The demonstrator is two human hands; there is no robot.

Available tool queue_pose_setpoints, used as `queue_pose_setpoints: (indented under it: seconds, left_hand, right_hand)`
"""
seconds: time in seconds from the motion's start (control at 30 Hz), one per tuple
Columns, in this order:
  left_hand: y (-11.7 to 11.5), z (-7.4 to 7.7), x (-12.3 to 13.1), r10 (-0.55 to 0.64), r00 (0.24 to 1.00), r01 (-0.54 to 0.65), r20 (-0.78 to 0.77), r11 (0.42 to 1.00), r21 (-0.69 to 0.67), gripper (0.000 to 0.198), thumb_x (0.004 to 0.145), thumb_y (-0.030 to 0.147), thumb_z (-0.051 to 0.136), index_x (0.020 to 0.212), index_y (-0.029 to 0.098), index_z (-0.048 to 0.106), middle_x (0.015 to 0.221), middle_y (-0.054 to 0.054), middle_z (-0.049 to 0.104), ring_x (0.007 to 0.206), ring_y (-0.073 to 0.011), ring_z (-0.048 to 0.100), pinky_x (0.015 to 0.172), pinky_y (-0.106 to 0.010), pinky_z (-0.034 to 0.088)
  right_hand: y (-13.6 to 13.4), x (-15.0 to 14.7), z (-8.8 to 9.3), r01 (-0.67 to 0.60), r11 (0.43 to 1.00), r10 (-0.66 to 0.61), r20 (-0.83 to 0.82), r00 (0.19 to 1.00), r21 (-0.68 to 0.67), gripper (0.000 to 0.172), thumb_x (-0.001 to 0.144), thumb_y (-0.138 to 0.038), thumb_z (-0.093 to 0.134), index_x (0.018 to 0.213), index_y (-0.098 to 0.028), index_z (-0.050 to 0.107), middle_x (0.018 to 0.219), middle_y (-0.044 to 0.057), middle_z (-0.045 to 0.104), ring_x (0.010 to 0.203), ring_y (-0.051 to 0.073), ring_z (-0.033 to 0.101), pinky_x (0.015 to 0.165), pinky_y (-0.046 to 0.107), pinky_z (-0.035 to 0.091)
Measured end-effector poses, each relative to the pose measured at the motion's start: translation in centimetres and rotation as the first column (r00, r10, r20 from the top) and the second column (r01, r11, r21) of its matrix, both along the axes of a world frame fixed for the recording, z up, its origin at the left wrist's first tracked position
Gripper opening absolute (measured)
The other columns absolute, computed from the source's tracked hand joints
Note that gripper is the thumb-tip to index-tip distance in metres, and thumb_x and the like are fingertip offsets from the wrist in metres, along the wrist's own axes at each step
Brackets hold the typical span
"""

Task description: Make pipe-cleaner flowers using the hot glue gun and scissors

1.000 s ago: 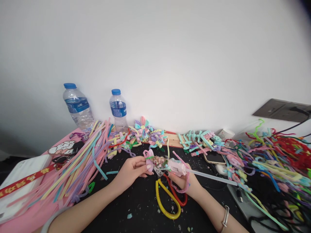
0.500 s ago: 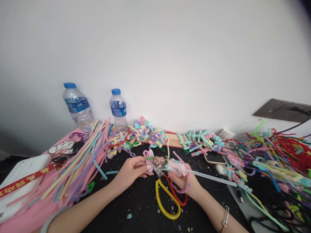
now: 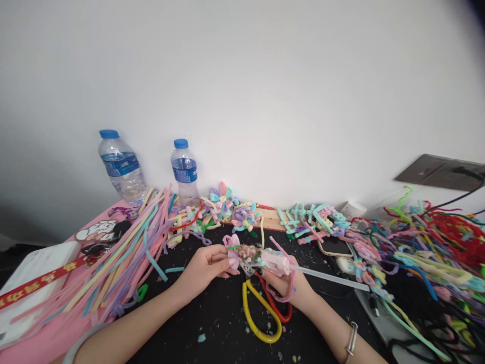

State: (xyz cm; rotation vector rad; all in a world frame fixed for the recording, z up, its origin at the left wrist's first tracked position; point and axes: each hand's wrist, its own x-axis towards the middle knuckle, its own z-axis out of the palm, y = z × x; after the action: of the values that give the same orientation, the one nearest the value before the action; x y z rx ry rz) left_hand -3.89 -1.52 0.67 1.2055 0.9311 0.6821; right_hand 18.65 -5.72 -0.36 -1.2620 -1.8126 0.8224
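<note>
My left hand (image 3: pixel 206 269) pinches a small lilac and pink pipe-cleaner piece (image 3: pixel 234 257) with a green twist, between thumb and fingers. Opposite it, my right hand (image 3: pixel 290 283) is wrapped round a glue gun (image 3: pixel 275 261) with a pale pink rear part. A long translucent glue stick (image 3: pixel 329 278) juts from its back end. The gun's front end points at the lilac piece; whether they touch I cannot tell. A pink pipe cleaner (image 3: pixel 291 290) loops by my right hand. Under both lie scissors (image 3: pixel 261 333) with yellow and red handles, their blades mostly hidden.
Loose pipe cleaners (image 3: pixel 151 242) spread at left, beside a white box (image 3: pixel 34 283). Two water bottles (image 3: pixel 184 172) stand by the wall. Finished flowers (image 3: pixel 223 199) and a wooden board (image 3: pixel 271 218) lie behind. At right are a phone (image 3: pixel 335 247) and tangled pipe cleaners (image 3: pixel 447 242).
</note>
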Motion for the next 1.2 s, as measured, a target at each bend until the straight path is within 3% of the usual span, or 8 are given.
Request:
queue_pose_setpoints:
  seconds: [0.2,0.47,0.57,0.73,0.97,1.2]
  left_hand:
    - [0.0,0.1,-0.1,0.015,1.0,-0.015,0.003,1.0,-0.024,0.028,0.075,0.039,0.065,0.09,0.015,0.065,0.083,-0.007,0.073,0.08,-0.0221,0.069,0.065,-0.025,0.051]
    - [0.1,0.7,-0.1,0.017,1.0,-0.016,0.007,0.996,-0.088,0.025,0.075,0.038,0.066,0.085,0.015,0.065,0.079,-0.006,0.072,0.08,-0.0208,0.069,0.065,-0.023,0.051]
    - [0.2,0.5,-0.2,0.026,1.0,-0.025,0.016,0.995,-0.093,0.026,0.075,0.038,0.066,0.087,0.015,0.065,0.081,-0.006,0.072,0.082,-0.0208,0.069,0.066,-0.022,0.05]
    - [0.3,0.2,-0.3,0.043,0.999,-0.041,0.015,0.995,-0.091,0.028,0.074,0.039,0.067,0.088,0.015,0.065,0.084,-0.007,0.072,0.084,-0.0218,0.069,0.066,-0.023,0.05]
    - [0.1,0.9,-0.1,0.014,1.0,-0.015,-0.019,0.997,-0.075,0.027,0.074,0.04,0.066,0.085,0.015,0.064,0.083,-0.007,0.072,0.084,-0.0229,0.069,0.067,-0.024,0.051]
    - [0.1,0.4,-0.1,0.003,0.999,-0.005,-0.032,0.999,-0.044,0.026,0.075,0.039,0.065,0.088,0.016,0.064,0.083,-0.007,0.073,0.082,-0.0227,0.069,0.066,-0.025,0.051]
  right_hand:
    - [-0.3,-0.1,0.7,0.011,1.0,-0.013,0.079,0.997,0.024,0.015,0.08,-0.029,0.054,0.069,-0.021,0.048,0.061,-0.002,0.05,0.054,0.013,0.049,0.051,0.024,0.043]
    - [-0.7,0.2,0.7,0.038,0.993,-0.083,0.422,0.903,0.113,0.007,0.079,-0.026,0.053,0.077,-0.02,0.053,0.072,0.002,0.058,0.062,0.015,0.057,0.056,0.023,0.043]
    - [-0.7,0.2,0.6,0.06,0.989,-0.11,0.416,0.903,0.133,0.008,0.079,-0.026,0.053,0.074,-0.02,0.052,0.069,0.001,0.057,0.059,0.015,0.055,0.054,0.022,0.043]
    - [-0.7,0.0,0.9,0.062,0.99,-0.093,0.26,0.961,0.124,0.013,0.081,-0.031,0.053,0.073,-0.021,0.047,0.067,-0.001,0.055,0.057,0.013,0.052,0.052,0.021,0.041]
    - [-0.9,0.0,1.3,0.029,0.999,-0.034,0.307,0.951,0.02,0.016,0.081,-0.03,0.053,0.071,-0.021,0.043,0.065,-0.003,0.05,0.056,0.012,0.047,0.052,0.021,0.037]
    - [-0.5,-0.1,0.5,-0.035,0.983,-0.039,0.391,0.919,0.182,0.012,0.081,-0.025,0.049,0.071,-0.021,0.046,0.067,0.0,0.053,0.059,0.015,0.051,0.054,0.025,0.038]
